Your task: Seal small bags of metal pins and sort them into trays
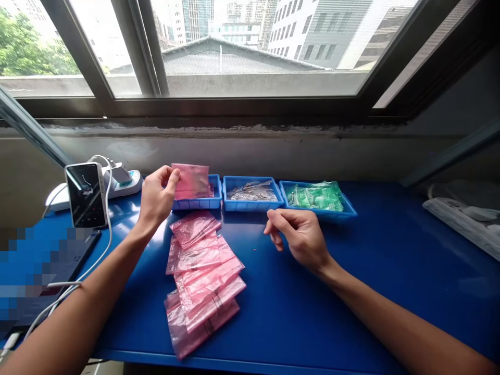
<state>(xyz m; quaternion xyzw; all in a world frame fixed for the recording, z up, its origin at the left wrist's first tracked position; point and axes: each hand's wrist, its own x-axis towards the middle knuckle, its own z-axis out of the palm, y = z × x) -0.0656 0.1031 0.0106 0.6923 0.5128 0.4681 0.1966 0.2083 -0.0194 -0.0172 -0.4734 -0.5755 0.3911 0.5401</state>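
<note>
Between thumb and fingers, my left hand (158,195) pinches a pink plastic bag (194,181) over the left blue tray (198,203). More pink material lies in that tray. Nearer me, a fanned pile of pink bags (207,271) overlaps on the blue table (281,317). My right hand (299,234) hovers in front of the middle and right trays, thumb and index finger together; whatever they may hold is too small to make out. Thin metallic-looking items (253,191) fill the middle blue tray (253,207). Green packets (318,197) lie in the right blue tray (332,213).
A phone (86,195) stands upright at the left, beside a white power strip (128,186) and a looping white cable (108,229). A dark flat device (76,265) lies at the left edge. Another power strip (464,221) is at the right. Behind is a window.
</note>
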